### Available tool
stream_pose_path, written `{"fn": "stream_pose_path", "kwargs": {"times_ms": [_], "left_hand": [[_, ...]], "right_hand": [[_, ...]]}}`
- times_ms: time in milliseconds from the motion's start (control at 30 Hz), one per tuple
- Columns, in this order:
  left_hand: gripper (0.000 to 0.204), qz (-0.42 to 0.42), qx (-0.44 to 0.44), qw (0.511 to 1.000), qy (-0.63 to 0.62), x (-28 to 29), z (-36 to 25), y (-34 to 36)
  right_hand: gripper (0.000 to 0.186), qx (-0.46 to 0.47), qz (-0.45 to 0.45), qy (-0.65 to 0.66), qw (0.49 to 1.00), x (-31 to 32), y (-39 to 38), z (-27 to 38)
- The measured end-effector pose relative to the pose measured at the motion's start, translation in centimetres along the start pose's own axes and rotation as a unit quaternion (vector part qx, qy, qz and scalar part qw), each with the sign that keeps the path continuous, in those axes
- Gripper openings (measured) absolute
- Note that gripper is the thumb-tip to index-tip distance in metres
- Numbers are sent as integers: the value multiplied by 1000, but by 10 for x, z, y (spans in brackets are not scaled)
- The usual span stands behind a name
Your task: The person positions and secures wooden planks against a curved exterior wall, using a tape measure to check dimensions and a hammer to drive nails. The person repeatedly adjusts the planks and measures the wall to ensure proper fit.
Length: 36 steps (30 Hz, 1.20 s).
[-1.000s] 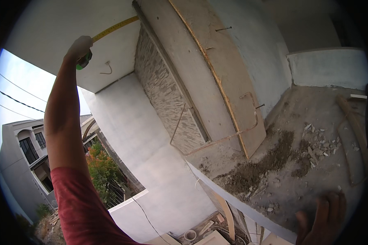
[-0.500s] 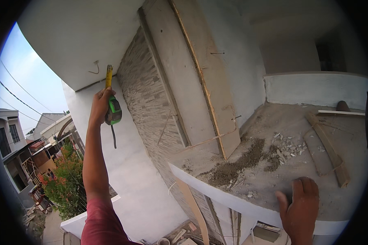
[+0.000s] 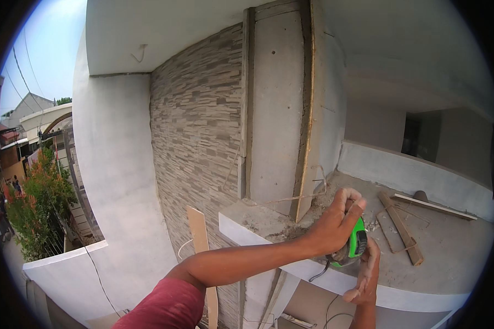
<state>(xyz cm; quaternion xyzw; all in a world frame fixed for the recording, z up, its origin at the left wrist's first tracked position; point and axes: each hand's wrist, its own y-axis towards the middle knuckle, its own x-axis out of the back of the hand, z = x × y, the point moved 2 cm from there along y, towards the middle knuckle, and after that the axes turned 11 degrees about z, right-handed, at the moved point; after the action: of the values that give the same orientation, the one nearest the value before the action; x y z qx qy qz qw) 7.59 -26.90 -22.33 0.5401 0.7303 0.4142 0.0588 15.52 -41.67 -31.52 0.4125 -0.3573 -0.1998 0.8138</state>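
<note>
A green and black tape measure (image 3: pixel 358 242) is gripped in my left hand (image 3: pixel 335 222), over the near edge of the concrete ledge (image 3: pixel 362 186). My fingers are curled at its top, and its dark strap dangles below. No yellow blade shows from here. Close beside the case is my right hand (image 3: pixel 366 277), its fingers stretched upward and the thumb apart. Whether its fingertips touch the case cannot be made out.
On the ledge lie a wooden piece (image 3: pixel 403 233), a bent rod (image 3: pixel 387 230) and a pale strip (image 3: pixel 436 207). A concrete column (image 3: pixel 277 109) with a wooden edge strip rises behind. Left of it is a stone-clad wall (image 3: pixel 197 109). A tan board (image 3: pixel 198 230) stands below.
My left hand has come down and right with the tape measure, from near the ceiling to the ledge. The extended yellow blade has gone from sight. My right hand has lifted off the ledge beside it.
</note>
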Motion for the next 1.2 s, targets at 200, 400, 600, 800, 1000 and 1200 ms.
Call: {"fn": "stream_pose_path", "kwargs": {"times_ms": [200,400,600,800,1000,1200], "left_hand": [[44,-10,23,1000,3,-43,29,25],[41,-239,-180,945,132,156,-11,56],[84,-407,-18,879,249,344,1,103],[110,-327,107,920,186,360,14,137],[105,-390,96,889,220,363,17,143],[103,-394,95,871,277,366,21,144]], "right_hand": [[69,-173,-163,-98,966,3,16,-2],[47,-211,-214,-102,948,-3,23,0],[47,-217,-215,-122,944,-8,27,-3],[49,-259,-205,-134,934,-8,25,-5],[47,-286,-187,-139,930,-7,24,-7],[47,-270,-194,-136,933,-8,25,-6]]}}
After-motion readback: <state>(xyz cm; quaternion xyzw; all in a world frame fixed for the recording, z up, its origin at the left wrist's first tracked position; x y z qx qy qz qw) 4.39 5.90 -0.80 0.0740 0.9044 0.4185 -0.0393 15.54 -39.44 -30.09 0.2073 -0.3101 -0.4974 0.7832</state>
